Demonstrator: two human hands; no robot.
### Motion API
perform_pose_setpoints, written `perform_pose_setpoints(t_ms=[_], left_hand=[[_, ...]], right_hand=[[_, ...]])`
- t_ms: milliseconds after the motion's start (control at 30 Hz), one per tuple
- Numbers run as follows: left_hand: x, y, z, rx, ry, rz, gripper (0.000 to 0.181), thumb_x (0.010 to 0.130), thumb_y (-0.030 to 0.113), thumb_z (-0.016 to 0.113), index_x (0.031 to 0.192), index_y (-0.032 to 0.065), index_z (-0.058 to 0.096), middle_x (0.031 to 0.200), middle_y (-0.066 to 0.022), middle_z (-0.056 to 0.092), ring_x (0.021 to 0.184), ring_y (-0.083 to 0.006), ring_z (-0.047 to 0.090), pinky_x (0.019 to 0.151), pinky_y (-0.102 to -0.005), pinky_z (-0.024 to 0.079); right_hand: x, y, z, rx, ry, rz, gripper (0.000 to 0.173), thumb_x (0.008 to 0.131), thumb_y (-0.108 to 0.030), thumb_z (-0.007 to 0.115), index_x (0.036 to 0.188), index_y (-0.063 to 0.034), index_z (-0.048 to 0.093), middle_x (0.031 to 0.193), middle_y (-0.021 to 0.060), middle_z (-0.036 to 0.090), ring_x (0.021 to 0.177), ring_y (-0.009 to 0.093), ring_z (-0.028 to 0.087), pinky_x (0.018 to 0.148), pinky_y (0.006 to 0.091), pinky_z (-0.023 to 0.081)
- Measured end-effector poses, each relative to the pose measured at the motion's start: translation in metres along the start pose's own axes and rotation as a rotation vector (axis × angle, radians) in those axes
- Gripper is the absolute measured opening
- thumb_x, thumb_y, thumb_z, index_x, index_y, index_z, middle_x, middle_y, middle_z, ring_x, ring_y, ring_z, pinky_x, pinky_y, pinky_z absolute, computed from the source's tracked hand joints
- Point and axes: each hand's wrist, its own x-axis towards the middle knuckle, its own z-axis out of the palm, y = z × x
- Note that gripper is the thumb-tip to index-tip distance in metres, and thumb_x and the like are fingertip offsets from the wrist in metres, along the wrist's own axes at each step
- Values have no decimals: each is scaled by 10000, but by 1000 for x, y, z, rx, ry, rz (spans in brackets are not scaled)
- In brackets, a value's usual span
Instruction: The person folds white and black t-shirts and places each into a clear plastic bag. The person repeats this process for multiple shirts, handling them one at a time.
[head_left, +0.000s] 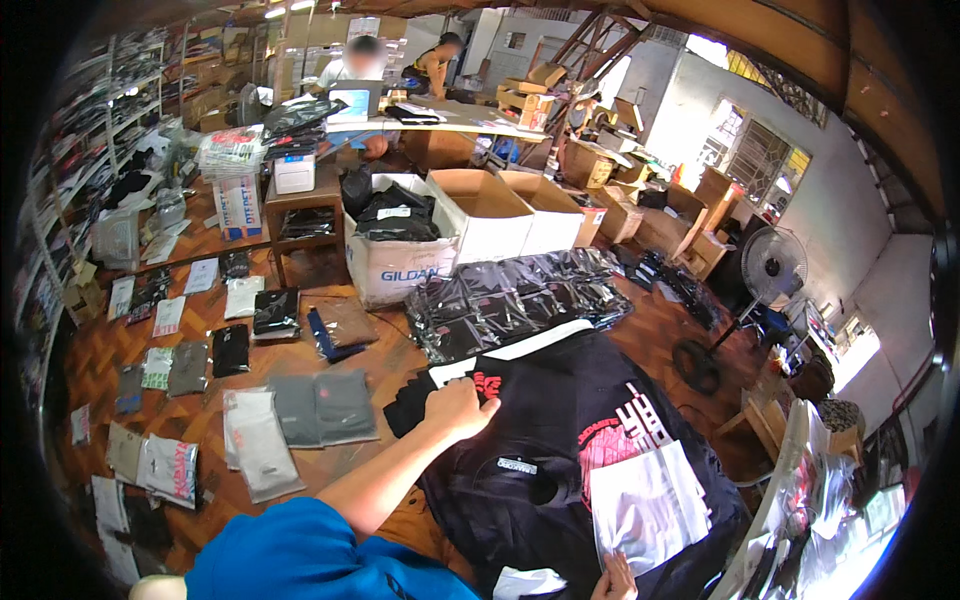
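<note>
Black T-shirts (540, 420) with red and white prints lie spread out before me on a low surface. My left hand (457, 409) rests at the left edge of the top shirt, by a red print, its thumb apart and its fingertips hidden. At the shirt's lower right is a stack of whitish plastic bags (637, 502). The fingers of my right hand (616, 579) touch the lower edge of these bags; the rest of that hand is cut off by the frame. A small white piece (529, 583), perhaps plastic or cloth, lies to the left of my right hand.
Packed garments (345, 409) lie in rows on the wooden floor at left. Beyond the shirts are black bagged garments (517, 296) and large cartons (484, 214). A pedestal fan (772, 266) stands at right. Two people are near the far table (465, 124).
</note>
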Motion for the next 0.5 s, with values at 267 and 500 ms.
perform_pose_setpoints(t_ms=[267,500], left_hand=[[18,8,-2,-12,-174,-75,636,841,475,601,1178,-62,558,1180,-260,585,1034,-374,629,855,-446,528],[11,-9,10,-481,-142,312,771,803,309,716,1363,51,253,1123,-315,579,1082,-434,591,951,-444,454]], right_hand=[[1,-1,0,32,32,10,255,872,-32,546,1086,-1,682,1128,194,661,1037,369,631,907,402,499],[1,-3,1,60,32,46,255,877,-43,546,1088,5,681,1120,202,662,1044,365,633,914,405,499]])
